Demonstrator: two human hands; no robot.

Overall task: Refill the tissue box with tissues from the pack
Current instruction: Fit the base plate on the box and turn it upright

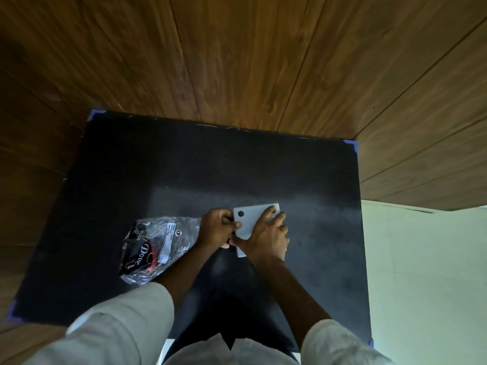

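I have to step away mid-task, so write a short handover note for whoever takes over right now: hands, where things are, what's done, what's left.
Left hand: gripping the left edge of the grey tissue box.
Right hand: pressed flat on the box's top, fingers spread.
Box lies on the black mat, in the centre; a dark round spot shows on its face.
Tissue pack, a crinkled clear wrapper, lies just left of the hands and looks mostly emptied.
Done: cannot tell whether tissues are inside.
Left: check the fill, close the box.
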